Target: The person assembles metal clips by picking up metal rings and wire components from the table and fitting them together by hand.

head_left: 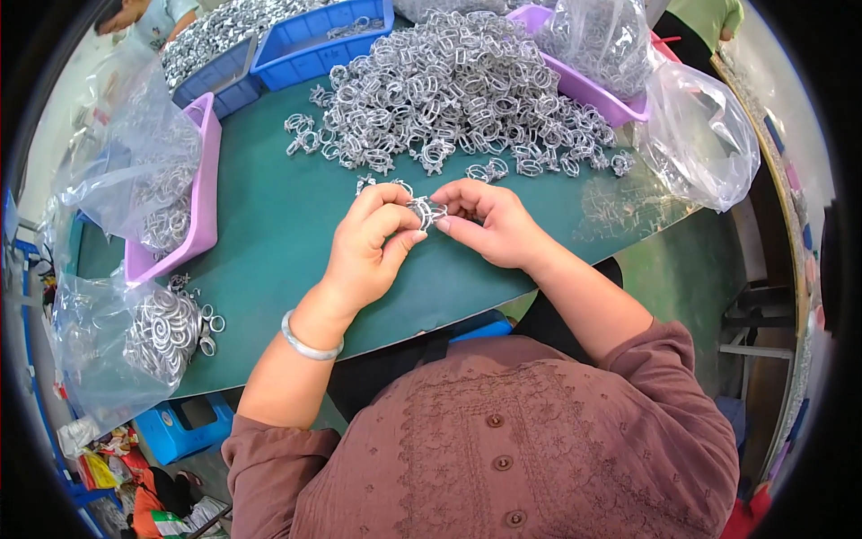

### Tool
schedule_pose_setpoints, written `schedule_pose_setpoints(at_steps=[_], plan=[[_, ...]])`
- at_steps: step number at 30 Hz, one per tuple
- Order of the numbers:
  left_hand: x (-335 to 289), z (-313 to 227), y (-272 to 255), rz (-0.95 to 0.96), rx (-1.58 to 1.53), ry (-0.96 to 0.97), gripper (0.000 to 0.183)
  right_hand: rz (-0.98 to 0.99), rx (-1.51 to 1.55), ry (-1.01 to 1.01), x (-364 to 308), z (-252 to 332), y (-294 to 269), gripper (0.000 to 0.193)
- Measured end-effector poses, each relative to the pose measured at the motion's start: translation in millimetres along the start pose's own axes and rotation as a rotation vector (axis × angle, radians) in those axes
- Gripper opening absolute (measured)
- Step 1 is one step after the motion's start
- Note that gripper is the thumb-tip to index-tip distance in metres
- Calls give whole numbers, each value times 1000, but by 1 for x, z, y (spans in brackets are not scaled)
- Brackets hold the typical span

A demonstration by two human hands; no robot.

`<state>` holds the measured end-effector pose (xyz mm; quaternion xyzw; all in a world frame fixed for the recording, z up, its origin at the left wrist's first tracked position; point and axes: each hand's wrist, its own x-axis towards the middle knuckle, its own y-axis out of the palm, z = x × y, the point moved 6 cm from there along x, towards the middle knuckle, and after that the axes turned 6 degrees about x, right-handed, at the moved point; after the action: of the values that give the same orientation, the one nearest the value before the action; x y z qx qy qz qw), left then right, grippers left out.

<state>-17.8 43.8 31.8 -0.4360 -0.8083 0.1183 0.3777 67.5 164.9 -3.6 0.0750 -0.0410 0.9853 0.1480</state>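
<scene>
Above the near part of the green table, my two hands meet over a small silvery ring-shaped metal piece (427, 213). My left hand (366, 244) pinches it from the left between thumb and fingers. From the right, the thumb and fingertips of my right hand (496, 220) close on its other side. The fingers partly cover the piece, so its exact kind does not show. A few similar pieces lie just beyond my left fingers. Farther back rises a large heap of silvery ring-shaped pieces (449, 90).
A pink tray (208, 171) with bagged pieces stands at left, near a clear bag (99, 350) spilling rings (166, 332). Blue bins (314, 61) and a purple tray (620, 110) line the back. A clear bag (700, 135) hangs over the right edge. Two people work beyond the table.
</scene>
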Motion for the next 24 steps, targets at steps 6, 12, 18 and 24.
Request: schedule_pose_setpoints(at_steps=[6, 12, 18, 24], plan=[[2, -4, -5, -73, 95, 36, 14, -74, -218, -107, -1, 6, -3, 22], [0, 4, -10, -107, 129, 3, 17, -96, -251, -171, -1, 12, -4, 25], [4, -7, -1, 21, 477, 18, 23, -132, -270, -287, -3, 17, -7, 26], [-1, 1, -1, -41, 265, 10, 26, -108, -345, -372, -6, 26, 1, 26]])
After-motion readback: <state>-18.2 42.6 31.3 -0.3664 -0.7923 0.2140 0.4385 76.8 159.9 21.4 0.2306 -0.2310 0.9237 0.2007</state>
